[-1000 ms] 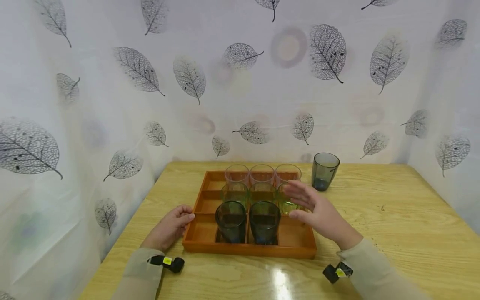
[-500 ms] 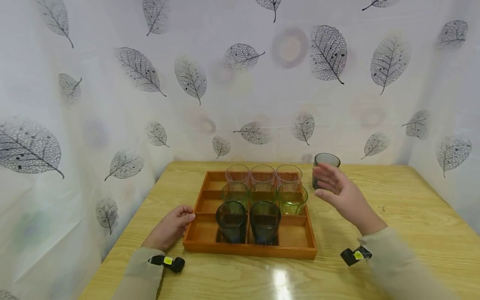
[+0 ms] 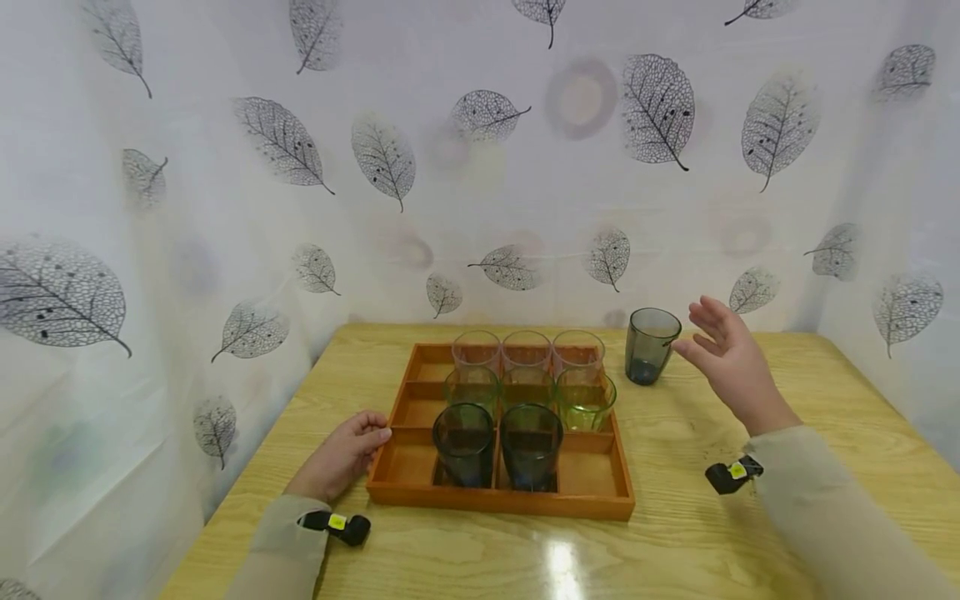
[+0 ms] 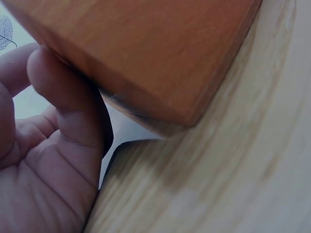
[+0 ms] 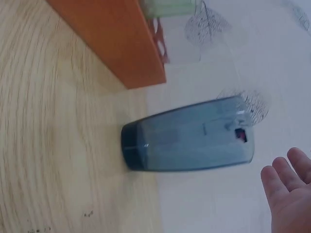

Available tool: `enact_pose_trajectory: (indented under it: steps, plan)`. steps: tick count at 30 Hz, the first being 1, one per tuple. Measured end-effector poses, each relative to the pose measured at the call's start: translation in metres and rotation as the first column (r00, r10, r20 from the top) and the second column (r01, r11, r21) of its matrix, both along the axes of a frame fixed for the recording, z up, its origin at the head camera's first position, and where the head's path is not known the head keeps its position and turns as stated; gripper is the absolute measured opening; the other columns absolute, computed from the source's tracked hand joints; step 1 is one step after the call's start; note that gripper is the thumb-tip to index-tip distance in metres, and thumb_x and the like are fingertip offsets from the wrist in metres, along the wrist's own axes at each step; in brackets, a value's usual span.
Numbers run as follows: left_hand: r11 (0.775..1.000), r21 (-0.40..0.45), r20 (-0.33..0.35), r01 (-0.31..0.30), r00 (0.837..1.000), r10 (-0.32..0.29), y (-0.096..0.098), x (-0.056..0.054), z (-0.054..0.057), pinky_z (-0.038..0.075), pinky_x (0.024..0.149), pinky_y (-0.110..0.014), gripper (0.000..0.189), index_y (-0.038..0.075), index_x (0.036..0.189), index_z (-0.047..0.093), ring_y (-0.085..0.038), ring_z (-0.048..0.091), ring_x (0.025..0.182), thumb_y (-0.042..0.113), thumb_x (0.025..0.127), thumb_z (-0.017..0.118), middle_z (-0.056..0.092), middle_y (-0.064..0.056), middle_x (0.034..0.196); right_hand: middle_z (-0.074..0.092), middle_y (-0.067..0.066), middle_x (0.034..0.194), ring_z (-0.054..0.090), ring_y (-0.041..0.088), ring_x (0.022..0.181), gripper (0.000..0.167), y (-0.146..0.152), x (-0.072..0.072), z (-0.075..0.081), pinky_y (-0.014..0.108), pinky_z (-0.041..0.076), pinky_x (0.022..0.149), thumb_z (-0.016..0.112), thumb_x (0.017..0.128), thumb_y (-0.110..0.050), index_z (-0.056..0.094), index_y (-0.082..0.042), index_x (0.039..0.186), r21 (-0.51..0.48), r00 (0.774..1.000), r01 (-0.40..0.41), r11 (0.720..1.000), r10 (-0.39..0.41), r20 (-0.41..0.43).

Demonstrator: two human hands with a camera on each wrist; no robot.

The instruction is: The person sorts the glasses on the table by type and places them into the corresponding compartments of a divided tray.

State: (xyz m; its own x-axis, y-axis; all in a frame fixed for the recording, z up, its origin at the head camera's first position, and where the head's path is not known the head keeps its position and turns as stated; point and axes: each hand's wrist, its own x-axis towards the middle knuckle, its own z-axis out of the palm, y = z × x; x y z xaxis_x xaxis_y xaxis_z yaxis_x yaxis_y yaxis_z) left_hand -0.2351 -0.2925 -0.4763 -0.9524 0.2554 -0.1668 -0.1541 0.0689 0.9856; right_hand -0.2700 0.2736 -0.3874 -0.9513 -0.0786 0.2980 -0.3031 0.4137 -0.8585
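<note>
My left hand (image 3: 341, 454) holds the left edge of a wooden compartment tray (image 3: 498, 500), thumb at the rim and the other fingers curled beside the outer wall. In the left wrist view the tray's corner (image 4: 160, 73) looms close to that hand (image 4: 53, 145). My right hand (image 3: 731, 362) is raised with parted fingers just right of a smoky grey-blue drinking glass (image 3: 651, 350), its thumb near the rim. That glass stands upright on the table behind the tray's right side. In the right wrist view, the fingertips (image 5: 274, 184) show apart from the glass (image 5: 189, 138).
Two dark glasses (image 3: 463, 446) stand in the tray's front row. Three green glasses (image 3: 585, 400) fill part of the middle row, and three pale pink glasses (image 3: 577, 350) the back row. A leaf-patterned curtain (image 3: 480, 192) hangs behind the wooden table (image 3: 810, 400).
My right hand has moved right, from over the tray's right side, past the lone grey-blue glass to its right side. The left hand and tray have stayed put.
</note>
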Motion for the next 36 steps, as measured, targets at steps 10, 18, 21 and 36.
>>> enact_pose_trajectory:
  steps: [10, 18, 21, 36]
  plan:
    - [1.000, 0.002, 0.007, 0.010, 1.000, -0.010, -0.002, -0.001, -0.002, 0.044, 0.060, -0.024, 0.023, 0.000, 0.117, 0.045, -0.012, 0.048, 0.066, 0.014, 0.104, 0.057, 0.052, -0.002, 0.087, 0.007, 0.015, 0.168, 0.013, 0.039, 0.151, 0.099, 0.009, -0.033, -0.027, 0.063, 0.023, 0.113, 0.066, 0.100, -0.038, -0.008, -0.017, 0.162, 0.000, 0.994, -0.001, 1.000, 0.001, 0.110]
    - [1.000, 0.008, 0.004, -0.001, 1.000, 0.001, -0.001, 0.000, -0.002, 0.044, 0.060, -0.024, 0.018, 0.002, 0.115, 0.046, -0.012, 0.047, 0.066, 0.013, 0.105, 0.056, 0.052, -0.001, 0.086, 0.006, 0.021, 0.166, 0.010, 0.044, 0.150, 0.103, -0.007, -0.051, -0.038, 0.063, 0.021, 0.113, 0.066, 0.098, -0.041, -0.012, -0.017, 0.161, -0.028, 0.982, -0.017, 0.999, 0.022, 0.186]
    - [1.000, 0.004, 0.004, -0.002, 1.000, 0.002, 0.000, -0.001, -0.002, 0.044, 0.060, -0.024, 0.019, 0.002, 0.116, 0.046, -0.012, 0.047, 0.066, 0.013, 0.105, 0.056, 0.052, -0.002, 0.087, 0.011, 0.027, 0.164, 0.015, 0.046, 0.149, 0.104, -0.010, -0.055, -0.041, 0.062, 0.022, 0.114, 0.067, 0.098, -0.042, -0.010, -0.013, 0.161, -0.024, 0.983, 0.003, 1.000, 0.002, 0.183]
    - [1.000, -0.006, 0.004, 0.005, 1.000, -0.005, -0.001, -0.001, -0.003, 0.045, 0.060, -0.025, 0.025, -0.001, 0.119, 0.045, -0.013, 0.048, 0.067, 0.015, 0.104, 0.057, 0.052, -0.002, 0.088, 0.032, 0.022, 0.157, 0.034, 0.039, 0.140, 0.104, -0.019, -0.066, -0.053, 0.058, 0.032, 0.110, 0.070, 0.094, -0.049, 0.002, -0.008, 0.162, -0.039, 0.987, 0.075, 0.996, -0.068, 0.146]
